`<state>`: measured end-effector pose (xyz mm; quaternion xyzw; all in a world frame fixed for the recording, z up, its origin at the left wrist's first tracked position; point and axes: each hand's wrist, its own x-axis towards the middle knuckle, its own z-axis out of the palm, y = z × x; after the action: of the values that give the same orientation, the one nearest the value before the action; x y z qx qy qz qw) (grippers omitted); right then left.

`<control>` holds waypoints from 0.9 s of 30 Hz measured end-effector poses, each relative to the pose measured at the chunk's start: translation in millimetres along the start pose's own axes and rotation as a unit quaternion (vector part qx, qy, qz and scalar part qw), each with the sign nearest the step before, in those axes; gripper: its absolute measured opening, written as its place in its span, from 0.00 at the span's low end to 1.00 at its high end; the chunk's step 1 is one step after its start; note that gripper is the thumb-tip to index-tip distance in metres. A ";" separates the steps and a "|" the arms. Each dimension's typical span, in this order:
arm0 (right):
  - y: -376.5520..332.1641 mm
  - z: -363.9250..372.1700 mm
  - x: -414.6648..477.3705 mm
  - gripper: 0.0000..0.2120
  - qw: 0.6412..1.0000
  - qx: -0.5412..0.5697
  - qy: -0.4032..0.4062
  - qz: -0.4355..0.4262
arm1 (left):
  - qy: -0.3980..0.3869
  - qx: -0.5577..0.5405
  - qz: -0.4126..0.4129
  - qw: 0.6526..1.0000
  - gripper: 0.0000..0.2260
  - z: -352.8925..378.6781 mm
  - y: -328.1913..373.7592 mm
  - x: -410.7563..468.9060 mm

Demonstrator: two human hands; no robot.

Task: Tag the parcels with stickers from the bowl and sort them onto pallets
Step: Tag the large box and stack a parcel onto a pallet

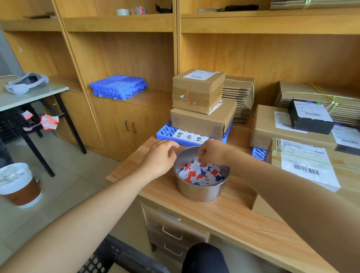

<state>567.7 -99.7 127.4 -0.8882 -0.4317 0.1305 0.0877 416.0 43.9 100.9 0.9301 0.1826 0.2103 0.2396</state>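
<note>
A round metal bowl (pixel 202 190) stands on the wooden desk (pixel 233 215), full of small red, blue and white stickers (pixel 201 173). My right hand (pixel 211 150) reaches over the bowl's far rim and pinches a white sticker with its fingertips. My left hand (pixel 160 157) hovers at the bowl's left rim with fingers loosely curled, holding nothing. Behind the bowl a blue pallet (pixel 164 134) with a handwritten label carries two stacked cardboard parcels (pixel 200 105). More parcels (pixel 304 161) with shipping labels lie at the right, over another blue pallet (pixel 258 152).
Spare blue pallets (pixel 119 86) lie on the cabinet ledge at the back. Bundled flat cartons (pixel 242 95) lean behind the parcels. A paper cup (pixel 14 185) sits at the left, near a small table (pixel 23 98). A black crate (pixel 111 267) is below the desk edge.
</note>
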 end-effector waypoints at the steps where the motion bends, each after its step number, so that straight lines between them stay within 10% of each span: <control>1: 2.8 -3.5 -2.7 0.08 0.999 0.051 0.000 0.006 | 0.003 -0.006 -0.006 1.000 0.13 -2.2 1.9 -0.9; 12: 13.7 -18.2 -21.9 0.09 0.916 0.402 -0.009 0.006 | -0.019 -0.195 -0.056 0.979 0.09 6.2 27.3 4.1; 18: 20.5 -21.8 -18.4 0.05 0.919 0.392 -0.011 0.034 | -0.006 -0.234 -0.064 0.970 0.02 10.2 31.6 10.1; 22: 23.1 -19.3 -13.6 0.02 0.941 0.333 0.023 0.057 | 0.098 -0.057 0.117 0.987 0.03 8.7 22.7 5.1; 27: 17.4 -9.6 -9.1 0.11 0.985 0.168 0.021 0.046 | 0.213 0.171 0.367 0.889 0.04 12.5 -0.8 0.9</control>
<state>578.2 -117.9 133.2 -0.8823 -0.3606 0.1858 0.2386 422.5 40.3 90.8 0.8900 -0.0923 0.4422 -0.0620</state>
